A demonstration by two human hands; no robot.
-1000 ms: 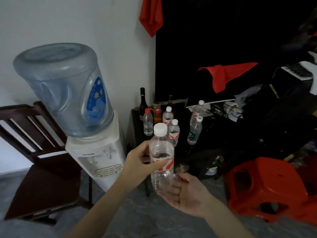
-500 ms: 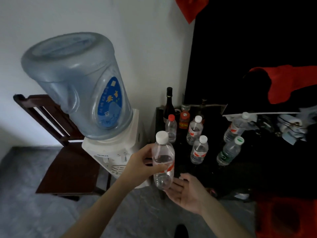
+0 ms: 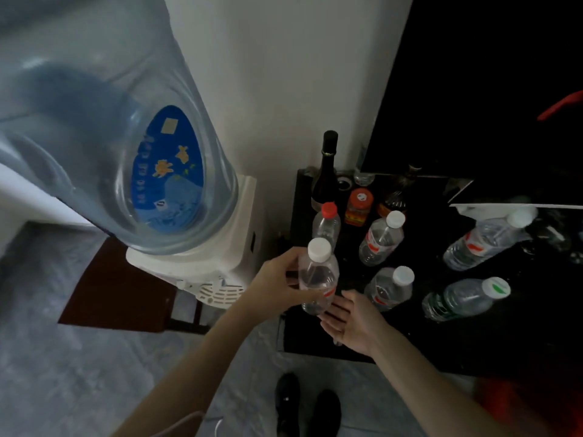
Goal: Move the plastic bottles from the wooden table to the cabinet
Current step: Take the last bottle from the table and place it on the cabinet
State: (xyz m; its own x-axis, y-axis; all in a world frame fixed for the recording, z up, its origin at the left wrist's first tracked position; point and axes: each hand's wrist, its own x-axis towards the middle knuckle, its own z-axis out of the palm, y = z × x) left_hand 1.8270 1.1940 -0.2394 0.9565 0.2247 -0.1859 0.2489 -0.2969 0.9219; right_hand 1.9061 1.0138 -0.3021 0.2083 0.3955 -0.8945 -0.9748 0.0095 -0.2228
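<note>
Gripping a clear plastic bottle [image 3: 318,277] around its middle with the left hand [image 3: 277,283], upright, just above the near-left corner of the dark cabinet top [image 3: 441,339]. Holding the right hand [image 3: 355,320] open, palm up, fingers spread just beside the base. Probably handling as light, thin-walled, smooth and easily dented; best grasping mid-body, gently. Standing nearby: five similar bottles.

A large blue water jug [image 3: 104,146] sits upside down on a white dispenser [image 3: 217,263] at nine o'clock. A dark wooden chair [image 3: 116,294] stands behind it. At one o'clock, a dark glass bottle [image 3: 326,175] stands beside a red-lidded jar [image 3: 359,206]. Black shoes [image 3: 307,408] at six o'clock.
</note>
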